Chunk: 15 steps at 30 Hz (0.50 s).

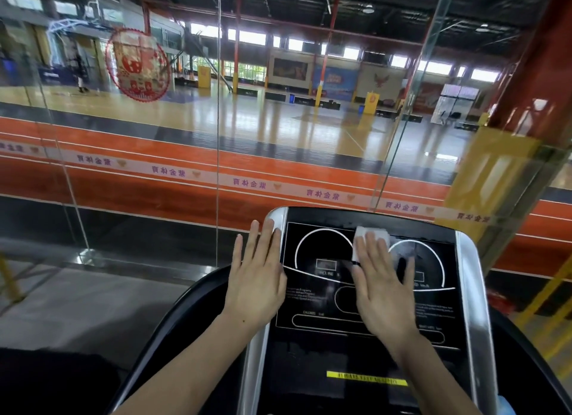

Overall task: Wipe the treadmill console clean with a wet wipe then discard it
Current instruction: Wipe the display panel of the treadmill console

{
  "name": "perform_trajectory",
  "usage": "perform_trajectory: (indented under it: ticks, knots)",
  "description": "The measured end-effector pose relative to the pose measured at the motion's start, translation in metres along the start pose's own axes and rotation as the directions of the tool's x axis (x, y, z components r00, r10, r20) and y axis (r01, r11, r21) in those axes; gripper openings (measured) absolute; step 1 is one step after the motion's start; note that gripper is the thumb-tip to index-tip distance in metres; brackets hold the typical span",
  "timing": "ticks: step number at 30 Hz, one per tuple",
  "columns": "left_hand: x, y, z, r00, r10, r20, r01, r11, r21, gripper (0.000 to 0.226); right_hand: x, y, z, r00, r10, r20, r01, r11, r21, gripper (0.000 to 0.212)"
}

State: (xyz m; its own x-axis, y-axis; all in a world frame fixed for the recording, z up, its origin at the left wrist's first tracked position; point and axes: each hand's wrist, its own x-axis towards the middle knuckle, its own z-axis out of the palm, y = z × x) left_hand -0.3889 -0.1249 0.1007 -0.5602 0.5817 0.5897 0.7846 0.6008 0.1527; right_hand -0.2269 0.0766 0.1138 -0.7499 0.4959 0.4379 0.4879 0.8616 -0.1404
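Note:
The treadmill console (312, 294) is a black panel with white dial outlines and silver side rails, tilted up in front of me. My right hand (382, 286) lies flat on the panel's upper middle, pressing a folded white wet wipe (370, 235) under its fingertips against the screen. The wipe sticks out beyond the fingers at the top and left. My left hand (257, 273) rests flat with fingers spread on the console's left silver rail (275, 221), holding nothing.
A glass wall (216, 135) stands right behind the console, with an orange track and a sports hall beyond it. A yellow warning label (366, 378) runs across the lower console. Black side handrails (173, 337) curve down on both sides.

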Motion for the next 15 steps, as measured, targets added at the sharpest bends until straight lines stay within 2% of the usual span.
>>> perform_trajectory:
  ticks: [3,7,10,12,15]
  knots:
    - [0.016,0.004,-0.003,0.999,0.013,-0.03,-0.013,1.0,-0.021,0.066,0.001,-0.002,0.003,0.997,0.082,-0.007,-0.081,0.995,0.052,0.064]
    - [0.025,0.005,0.004,0.997,0.018,-0.078,-0.018,1.0,-0.003,0.066,0.003,-0.06,0.016,0.993,-0.117,-0.016,0.118,0.993,0.028,0.061]
    - [0.024,0.002,0.012,0.991,0.041,-0.125,-0.042,0.999,-0.002,0.069,0.004,-0.055,0.018,0.984,-0.18,-0.003,0.179,0.983,-0.027,0.06]
    - [0.024,0.002,0.014,0.991,0.044,-0.129,-0.044,0.999,0.0,0.068,0.002,-0.021,0.011,0.996,-0.091,-0.027,0.09,0.996,-0.026,0.062]
    - [0.024,0.004,0.014,0.993,0.035,-0.111,-0.037,0.999,-0.012,0.066,-0.002,0.024,-0.004,0.991,0.13,-0.032,-0.129,0.991,0.022,0.067]
